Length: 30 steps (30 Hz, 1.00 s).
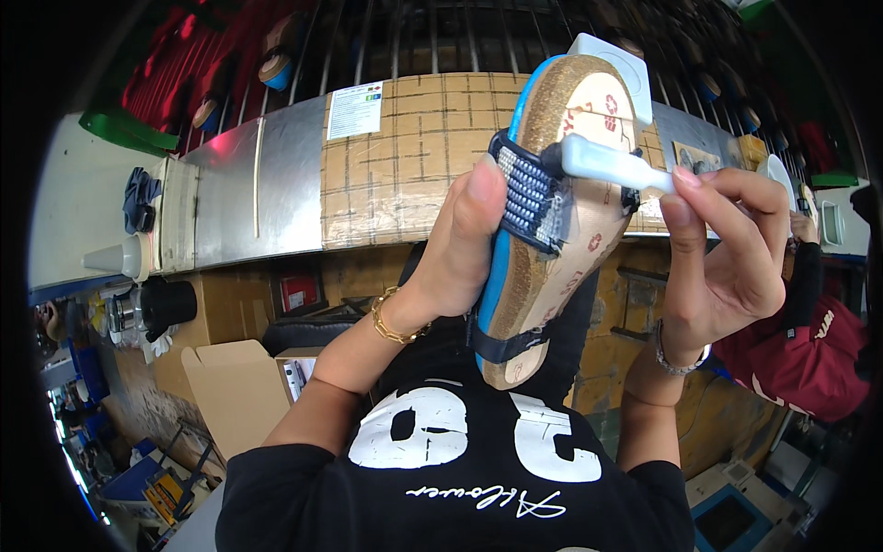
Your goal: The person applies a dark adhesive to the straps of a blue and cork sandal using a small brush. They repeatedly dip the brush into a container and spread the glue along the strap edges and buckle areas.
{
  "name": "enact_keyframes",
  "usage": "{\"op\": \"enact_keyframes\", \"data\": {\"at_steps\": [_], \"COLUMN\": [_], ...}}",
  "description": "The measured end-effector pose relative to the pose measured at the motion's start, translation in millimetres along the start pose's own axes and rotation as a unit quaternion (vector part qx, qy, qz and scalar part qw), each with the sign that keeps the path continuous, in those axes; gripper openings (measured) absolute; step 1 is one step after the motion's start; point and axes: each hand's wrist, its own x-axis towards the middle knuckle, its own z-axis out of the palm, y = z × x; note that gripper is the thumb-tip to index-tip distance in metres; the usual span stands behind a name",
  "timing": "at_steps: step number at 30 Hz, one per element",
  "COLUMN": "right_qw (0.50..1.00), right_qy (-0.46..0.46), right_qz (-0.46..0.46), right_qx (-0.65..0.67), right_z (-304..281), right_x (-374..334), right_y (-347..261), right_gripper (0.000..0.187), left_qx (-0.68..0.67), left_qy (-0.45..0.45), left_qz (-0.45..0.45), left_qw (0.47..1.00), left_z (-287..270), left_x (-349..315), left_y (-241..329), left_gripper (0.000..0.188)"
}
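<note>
In my left hand (460,235) is a sandal (589,230), gripped by its side and raised with the underside toward me. It has a cork sole with a blue edge, and a woven navy and white strap (532,195) folded against the underside. My right hand (731,244) pinches the thin end of a pale-handled tool (612,164), which looks like a brush. Its dark tip lies at the strap's end beside the sole; whether it touches cannot be told. A dark heel strap (510,344) crosses the sandal's lower end.
Behind the sandal is a bench with taped cardboard (405,175) and a metal surface (248,189). Beyond it run metal rollers (432,41) with more sandals. A white block (635,78) stands behind the toe. A co-worker in a maroon top (805,354) is at right.
</note>
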Motion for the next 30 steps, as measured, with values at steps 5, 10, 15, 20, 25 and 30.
{"op": "enact_keyframes", "data": {"at_steps": [5, 10, 15, 20, 25, 30], "right_qw": [1.000, 0.998, 0.992, 0.989, 0.989, 0.986], "right_qy": [-0.007, -0.051, -0.086, -0.127, -0.140, -0.159], "right_qz": [-0.014, -0.028, -0.077, -0.066, -0.040, -0.048], "right_qx": [0.015, -0.024, -0.047, -0.038, -0.018, -0.005], "right_z": [-0.2, -9.6, -17.8, -22.9, -23.5, -29.3], "right_x": [1.9, 4.9, 11.3, 18.1, 20.3, 22.1], "right_y": [4.4, -3.0, 0.6, 1.6, -0.1, 3.6], "right_gripper": [0.036, 0.031, 0.029, 0.030, 0.032, 0.031], "left_qx": [-0.008, 0.003, 0.005, -0.029, -0.007, 0.004], "left_qy": [0.000, 0.000, 0.000, 0.018, -0.011, -0.019], "left_qz": [-0.008, -0.014, -0.010, -0.033, -0.015, -0.020], "left_qw": [1.000, 1.000, 1.000, 0.999, 1.000, 1.000], "left_z": [-2.0, -2.5, 0.0, 6.6, 0.3, -0.5], "left_x": [5.8, 4.8, 5.4, 5.9, 4.8, 2.6], "left_y": [2.5, 4.2, 7.6, 12.1, 7.0, 5.0], "left_gripper": [0.099, 0.099, 0.097, 0.095, 0.096, 0.102]}}
